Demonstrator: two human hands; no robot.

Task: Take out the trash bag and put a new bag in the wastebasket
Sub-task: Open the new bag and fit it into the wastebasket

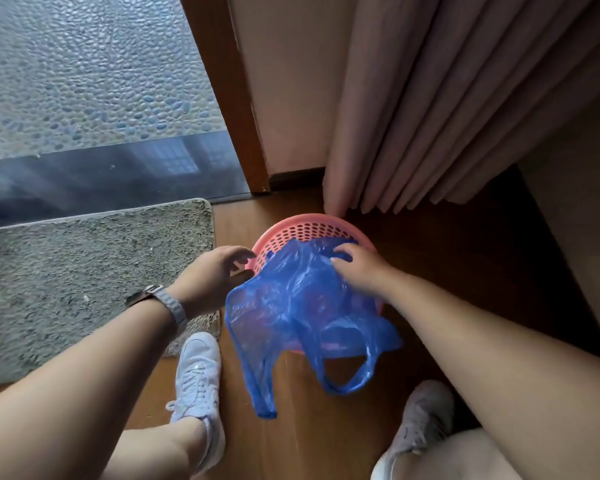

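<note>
While draped over the wastebasket (302, 228), the bag (302, 299) is gripped by right fingers (343, 250); left fingers' (238, 253) hold cannot be told.

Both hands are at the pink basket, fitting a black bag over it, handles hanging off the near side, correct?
Not quite: the bag is blue, not black. The head view shows the left hand and right hand at the pink basket, handles hanging off the near side.
</note>
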